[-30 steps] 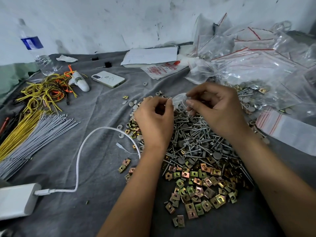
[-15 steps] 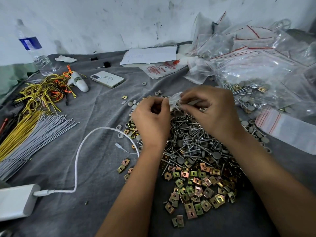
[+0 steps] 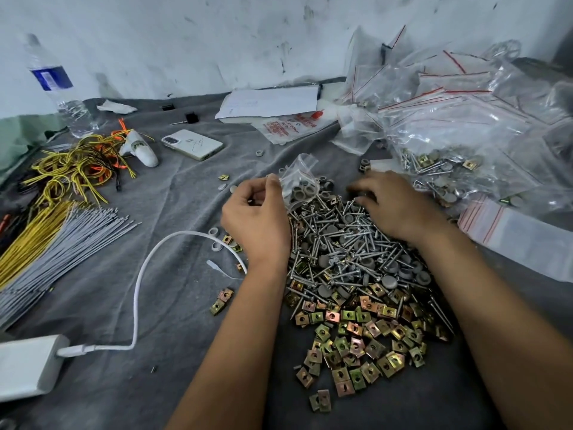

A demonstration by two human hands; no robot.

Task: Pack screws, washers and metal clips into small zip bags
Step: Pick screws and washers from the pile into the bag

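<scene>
My left hand (image 3: 257, 218) pinches a small clear zip bag (image 3: 299, 181) by its edge; several grey washers show inside it. The bag hangs just above the far end of a pile of silver screws (image 3: 341, 240) mixed with grey washers. My right hand (image 3: 393, 206) lies palm down on the far right of that pile, its fingertips blurred among the screws; what they hold cannot be made out. Nearer me lies a heap of gold and green metal clips (image 3: 359, 333).
Filled and empty zip bags (image 3: 459, 119) are heaped at the back right. A phone (image 3: 192, 144), papers (image 3: 269, 103) and a water bottle (image 3: 59, 88) stand at the back. Yellow wires (image 3: 71, 169), grey cable ties (image 3: 62, 246), a white charger (image 3: 28, 364) and its cable occupy the left.
My right hand let go of the bag and dropped to the right onto the screw pile. The left hand alone now holds the bag, which has swung upright.
</scene>
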